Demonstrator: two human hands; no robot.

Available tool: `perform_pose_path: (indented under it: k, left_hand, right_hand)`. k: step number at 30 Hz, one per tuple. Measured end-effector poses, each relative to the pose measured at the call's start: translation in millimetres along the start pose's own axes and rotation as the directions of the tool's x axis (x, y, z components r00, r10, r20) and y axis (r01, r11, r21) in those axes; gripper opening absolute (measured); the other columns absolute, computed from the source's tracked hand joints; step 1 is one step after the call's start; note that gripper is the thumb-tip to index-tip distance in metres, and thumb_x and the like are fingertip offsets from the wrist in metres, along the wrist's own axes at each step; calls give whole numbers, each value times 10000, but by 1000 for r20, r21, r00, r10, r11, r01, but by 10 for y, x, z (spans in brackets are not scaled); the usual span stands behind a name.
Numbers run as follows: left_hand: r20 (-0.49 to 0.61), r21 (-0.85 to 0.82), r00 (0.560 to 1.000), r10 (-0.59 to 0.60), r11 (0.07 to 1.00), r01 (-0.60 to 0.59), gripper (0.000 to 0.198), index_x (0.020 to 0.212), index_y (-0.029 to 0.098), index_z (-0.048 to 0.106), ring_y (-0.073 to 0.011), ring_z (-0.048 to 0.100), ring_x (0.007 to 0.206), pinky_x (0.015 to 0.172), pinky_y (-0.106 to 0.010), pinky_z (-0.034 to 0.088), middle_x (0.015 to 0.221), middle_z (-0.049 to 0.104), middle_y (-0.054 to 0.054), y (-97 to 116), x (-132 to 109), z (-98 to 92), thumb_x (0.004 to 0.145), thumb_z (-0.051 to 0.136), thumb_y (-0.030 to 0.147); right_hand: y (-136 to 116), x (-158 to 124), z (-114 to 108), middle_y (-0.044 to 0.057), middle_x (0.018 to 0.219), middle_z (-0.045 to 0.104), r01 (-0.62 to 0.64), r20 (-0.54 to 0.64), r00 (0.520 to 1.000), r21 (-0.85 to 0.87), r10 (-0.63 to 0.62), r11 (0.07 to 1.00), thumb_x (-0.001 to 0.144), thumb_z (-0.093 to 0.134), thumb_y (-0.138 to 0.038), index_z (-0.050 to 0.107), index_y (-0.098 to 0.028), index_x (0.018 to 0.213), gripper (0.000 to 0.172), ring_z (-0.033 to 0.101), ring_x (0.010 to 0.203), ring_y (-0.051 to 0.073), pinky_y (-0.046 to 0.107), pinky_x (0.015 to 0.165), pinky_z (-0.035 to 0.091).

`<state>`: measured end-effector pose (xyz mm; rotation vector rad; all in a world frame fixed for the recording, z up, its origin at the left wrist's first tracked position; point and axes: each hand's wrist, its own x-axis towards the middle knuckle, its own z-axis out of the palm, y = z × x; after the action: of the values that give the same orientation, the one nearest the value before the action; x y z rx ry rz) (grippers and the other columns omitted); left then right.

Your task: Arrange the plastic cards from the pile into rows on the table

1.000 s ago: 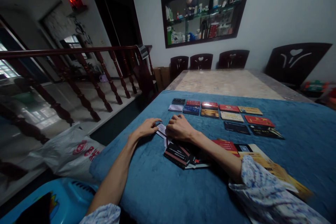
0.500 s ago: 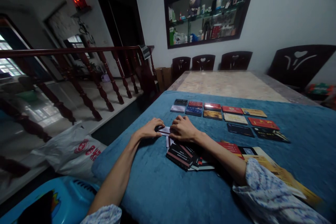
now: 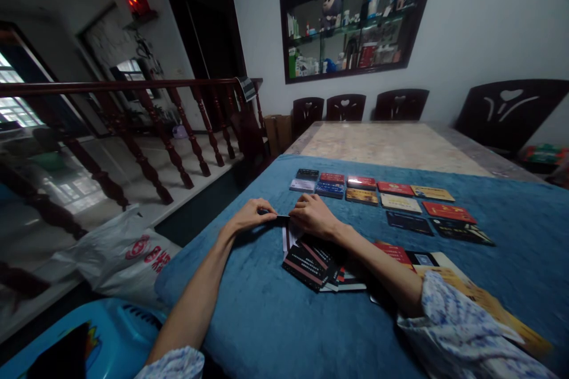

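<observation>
Between my two hands a thin dark card [image 3: 282,217] shows edge-on. My left hand [image 3: 252,216] pinches its left end between thumb and fingers. Curled fingers of my right hand [image 3: 312,214] hold the other end, which is hidden behind them. Right below lies a loose, overlapping spread of black striped cards [image 3: 304,266], partly under my right wrist. A white card with a dark stripe [image 3: 287,240] sticks out at the top of that spread. Beyond my hands, small stacks of cards stand in rows, among them a white one [image 3: 303,185] and a blue one [image 3: 329,189].
To the right are a red card stack [image 3: 448,212] and a black one [image 3: 462,231]. Yellow cards [image 3: 471,290] lie partly under my right sleeve. A blue cloth [image 3: 258,314] covers the near table. A blue plastic seat [image 3: 111,331] and a white bag [image 3: 115,254] stand at left.
The card between my hands has tipped from showing its striped white face to standing edge-on. Both hands stay in nearly the same place, and the spread and stacks look unchanged.
</observation>
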<state>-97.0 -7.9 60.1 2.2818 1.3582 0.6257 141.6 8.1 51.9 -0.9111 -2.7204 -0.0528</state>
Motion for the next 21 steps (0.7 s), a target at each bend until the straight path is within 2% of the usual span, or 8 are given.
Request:
perform_pose_path:
  k: [3, 6, 9, 15, 18, 21]
  left_hand:
    - [-69, -20, 998, -3, 1000, 1, 252, 847, 171, 773, -187, 640, 864, 818, -285, 486, 877, 742, -43, -13, 24, 37, 867, 613, 366]
    - [-121, -9, 992, 25, 1000, -26, 237, 861, 159, 772, -182, 647, 848, 824, -294, 492, 888, 741, -56, -38, 58, 87, 886, 589, 309]
    - [-165, 19, 985, 45, 999, -42, 214, 943, 163, 771, -179, 642, 837, 826, -306, 492, 896, 738, -63, -61, 89, 135, 880, 582, 240]
    - [-278, -2, 961, -4, 1000, 3, 295, 1105, 190, 702, -168, 640, 837, 799, -296, 504, 921, 725, -42, -69, 108, 206, 835, 585, 171]
    - [-300, -8, 953, -39, 999, 39, 245, 1049, 196, 660, -157, 638, 799, 763, -277, 506, 869, 711, -4, -77, 109, 224, 817, 585, 181]
    - [-292, 24, 956, 2, 1000, 5, 166, 938, 191, 631, -155, 636, 805, 789, -279, 502, 859, 697, 2, -96, 109, 225, 796, 554, 152]
  right_hand:
    - [8, 14, 26, 88, 943, 737, -29, -47, 998, -14, 28, 999, 992, 462, -239, 728, -200, 924, 277, 511, 1043, 234, 366, 858, 295]
    - [34, 26, 74, 91, 1017, 738, -73, -83, 994, -17, 71, 997, 988, 468, -216, 694, -213, 1091, 249, 519, 1053, 238, 359, 870, 305]
    - [70, 38, 140, 101, 1079, 728, -117, -115, 987, -17, 114, 993, 965, 490, -188, 620, -218, 1241, 306, 522, 1072, 245, 359, 884, 316]
    - [99, 46, 210, 89, 1079, 731, -146, -111, 984, -31, 142, 989, 947, 489, -204, 589, -226, 1245, 316, 535, 1051, 258, 360, 883, 325]
    - [75, 43, 189, 85, 1097, 730, -180, -81, 981, -42, 176, 983, 933, 485, -184, 570, -235, 1261, 343, 542, 1045, 254, 355, 875, 328]
    - [47, 40, 158, 83, 1106, 729, -205, -50, 978, -44, 203, 978, 922, 490, -178, 540, -240, 1297, 383, 550, 1046, 252, 353, 878, 330]
